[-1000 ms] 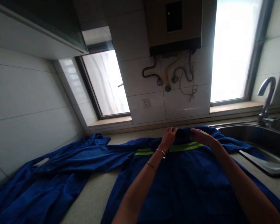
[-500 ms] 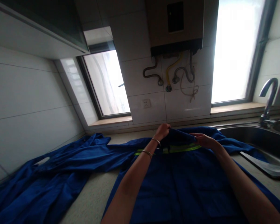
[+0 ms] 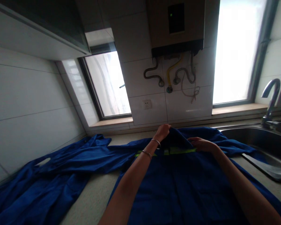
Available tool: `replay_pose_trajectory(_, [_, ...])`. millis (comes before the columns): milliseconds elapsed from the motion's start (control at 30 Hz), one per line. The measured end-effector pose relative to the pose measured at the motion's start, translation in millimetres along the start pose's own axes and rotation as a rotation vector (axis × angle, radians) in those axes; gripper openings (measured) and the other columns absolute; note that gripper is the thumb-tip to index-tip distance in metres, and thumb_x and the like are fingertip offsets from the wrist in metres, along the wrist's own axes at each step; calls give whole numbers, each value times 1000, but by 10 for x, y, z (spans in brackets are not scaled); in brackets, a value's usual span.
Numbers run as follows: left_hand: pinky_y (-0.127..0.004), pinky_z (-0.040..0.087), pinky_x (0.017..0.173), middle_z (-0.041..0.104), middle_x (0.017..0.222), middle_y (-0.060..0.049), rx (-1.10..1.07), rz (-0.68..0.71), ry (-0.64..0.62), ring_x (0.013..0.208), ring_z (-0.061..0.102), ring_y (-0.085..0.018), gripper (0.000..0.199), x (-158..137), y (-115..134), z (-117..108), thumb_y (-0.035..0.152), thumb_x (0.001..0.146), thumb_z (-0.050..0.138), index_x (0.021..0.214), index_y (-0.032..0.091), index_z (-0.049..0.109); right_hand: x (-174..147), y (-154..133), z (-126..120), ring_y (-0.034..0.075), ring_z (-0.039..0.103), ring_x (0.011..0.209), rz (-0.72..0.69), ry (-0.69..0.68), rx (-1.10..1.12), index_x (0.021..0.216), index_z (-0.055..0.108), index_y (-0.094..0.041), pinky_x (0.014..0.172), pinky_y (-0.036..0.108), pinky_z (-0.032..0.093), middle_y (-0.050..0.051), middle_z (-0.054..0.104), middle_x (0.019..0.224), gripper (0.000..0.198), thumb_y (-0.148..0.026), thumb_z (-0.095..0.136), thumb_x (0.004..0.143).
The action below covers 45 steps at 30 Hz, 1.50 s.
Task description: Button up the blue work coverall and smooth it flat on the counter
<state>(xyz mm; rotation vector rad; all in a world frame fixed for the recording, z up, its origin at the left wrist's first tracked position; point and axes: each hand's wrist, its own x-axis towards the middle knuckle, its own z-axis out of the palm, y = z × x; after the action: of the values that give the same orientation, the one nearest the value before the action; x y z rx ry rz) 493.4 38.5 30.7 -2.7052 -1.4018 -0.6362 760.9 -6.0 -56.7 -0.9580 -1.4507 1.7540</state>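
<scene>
A blue work jacket [image 3: 178, 187] with yellow-green stripes lies spread over the counter in front of me. At its far end my left hand [image 3: 163, 131] pinches the collar [image 3: 176, 134] and holds it up. My right hand [image 3: 200, 143] is at the collar's right side, its fingers bent against the cloth; their tips are partly hidden by the fabric. Two thin bracelets [image 3: 147, 153] circle my left wrist. One sleeve stretches left, and the right sleeve [image 3: 236, 145] reaches toward the sink.
More blue clothing [image 3: 61, 168] is heaped on the counter [image 3: 96, 190] at left. A steel sink [image 3: 250, 134] with a tap [image 3: 270, 97] stands at right, a flat dark-edged board [image 3: 269, 168] by its rim. A water heater [image 3: 175, 25] with hoses hangs on the wall between two windows.
My right hand has moved slightly left and down along the collar. My left hand stays in place, holding it. A green light now shows on the water heater.
</scene>
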Motion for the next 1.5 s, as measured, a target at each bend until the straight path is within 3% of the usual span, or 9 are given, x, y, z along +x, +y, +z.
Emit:
replay_pose_trajectory(133, [-33, 42, 88, 65, 99, -17, -6, -5, -26, 96, 60, -22, 29, 3, 57, 8, 8, 84, 40, 98, 11, 65, 78, -185, 171, 15, 57, 67, -279, 485, -267, 83, 64, -20, 51, 21, 42, 1, 64, 76, 22, -32, 71, 66])
replay_pose_trajectory(267, [-32, 44, 84, 67, 93, -16, 25, 26, -46, 91, 62, -22, 26, -3, 138, 19, 13, 86, 41, 93, 11, 66, 212, -356, 552, 21, 55, 89, -462, 803, -916, 90, 63, -25, 65, 25, 41, 4, 61, 96, 32, -38, 73, 63])
replay_pose_trajectory(467, [-34, 44, 84, 66, 93, -14, -20, 20, -61, 92, 61, -24, 23, -142, 112, -66, 27, 86, 49, 94, 13, 65, 346, -601, 784, 22, 58, 89, -402, 686, -1469, 82, 62, -20, 73, 30, 39, 10, 62, 92, 18, -28, 46, 85])
replay_pose_trajectory(600, [-43, 43, 84, 63, 93, -18, 94, -47, -99, 94, 59, -33, 35, -409, 45, -98, 30, 74, 66, 103, 11, 59, 363, -781, 550, 23, 59, 84, -413, 670, -1486, 67, 60, -19, 73, 30, 39, 10, 63, 79, 16, -21, 51, 80])
replay_pose_trajectory(833, [-39, 46, 81, 64, 92, -21, 250, -113, -152, 93, 61, -30, 23, -640, -120, -231, 7, 79, 46, 92, 7, 64, 280, -913, 322, 18, 57, 65, -571, 468, -1308, 56, 60, -19, 67, 28, 38, 6, 59, 57, 13, -13, 63, 67])
replay_pose_trajectory(1100, [-30, 48, 78, 67, 91, -18, 222, -86, -147, 89, 62, -24, 23, -387, -184, -439, 14, 75, 52, 90, 8, 69, 179, -958, 986, 23, 50, 104, -635, 452, -1869, 104, 59, -20, 69, 27, 43, 8, 59, 108, 24, -29, 55, 83])
replay_pose_trajectory(1233, [-28, 47, 76, 67, 91, -17, 212, -70, -129, 86, 62, -23, 23, -361, -191, -430, 17, 76, 52, 87, 9, 70, 318, -943, 1304, 22, 48, 105, -623, 416, -1941, 100, 59, -19, 69, 25, 43, 9, 59, 105, 19, -27, 51, 85])
replay_pose_trajectory(1367, [-24, 46, 62, 68, 71, -9, -71, -16, -139, 65, 62, -18, 20, -522, -275, -442, 28, 74, 61, 77, 11, 71, 452, -923, 1336, 20, 54, 95, -571, 410, -1936, 90, 60, -16, 66, 24, 41, 8, 60, 97, 18, -16, 42, 88])
replay_pose_trajectory(1500, [-22, 41, 46, 63, 56, -5, -523, -275, -143, 47, 57, -13, 41, -860, -440, -420, 51, 67, 65, 71, 10, 68, 492, -890, 1229, 17, 58, 84, -518, 472, -1860, 90, 60, -17, 65, 24, 38, 6, 61, 95, 21, -19, 40, 89])
